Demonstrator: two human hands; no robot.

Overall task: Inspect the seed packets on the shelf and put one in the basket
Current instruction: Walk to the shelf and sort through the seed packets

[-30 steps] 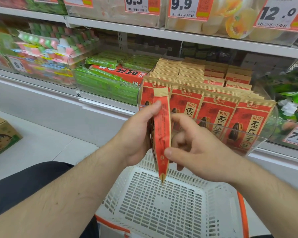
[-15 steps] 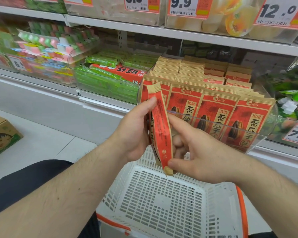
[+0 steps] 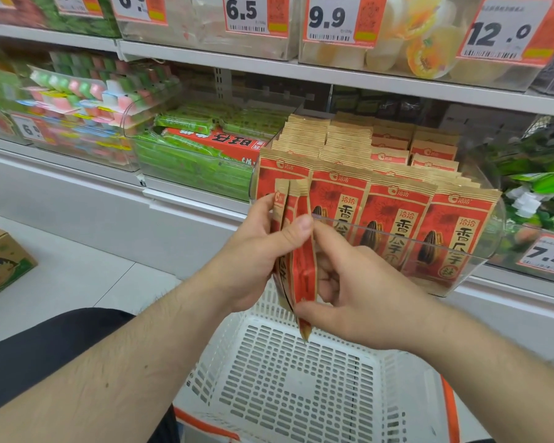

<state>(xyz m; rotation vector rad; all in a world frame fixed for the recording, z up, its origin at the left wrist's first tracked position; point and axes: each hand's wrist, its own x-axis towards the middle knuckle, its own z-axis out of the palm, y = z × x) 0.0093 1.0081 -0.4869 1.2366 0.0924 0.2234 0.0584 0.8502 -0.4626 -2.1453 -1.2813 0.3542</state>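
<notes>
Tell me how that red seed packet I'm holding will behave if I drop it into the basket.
The seed packet looks thin and flat, so probably light. It stays fairly straight between the left hand and right hand, so likely semi-stiff. It should lie flat in the basket, not roll.

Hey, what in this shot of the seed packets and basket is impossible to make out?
- Head view: face of the red-and-tan seed packets in the grip of the left hand and right hand; they are edge-on.
- White slotted plastic basket: near side cut off by the bottom edge.
- Pastel boxes: blurred.
</notes>
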